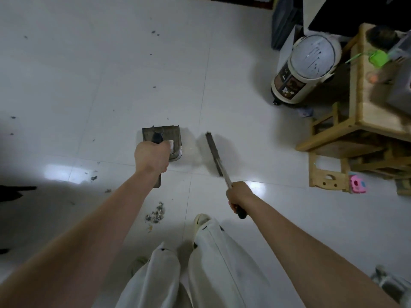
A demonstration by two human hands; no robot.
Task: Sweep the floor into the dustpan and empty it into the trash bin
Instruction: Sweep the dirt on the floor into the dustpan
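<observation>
Our left hand has its grip closed around the upright handle of the dark grey plastic dustpan; our right hand has its grip closed around the thin metal shaft of the broom, just above its black end cap. The dustpan is at the centre of the view above the white tiled floor; whether its pan touches the tiles cannot be determined. The dark, narrow broom head lies just right of the dustpan, apart from it, angled from far-left to near-right.

A small heap of grey debris lies on the floor near us, left of our feet and nearer than the dustpan. Smaller dark scraps are scattered over the tiles to the left and far side.

At far right stands a cream, round-bodied trash bin with a white domed lid. Right of it is a light wooden desk carrying a green plastic item. A pink toy lies on the floor at the near end of the wooden furniture. Our legs, in white trousers, occupy the near centre.
</observation>
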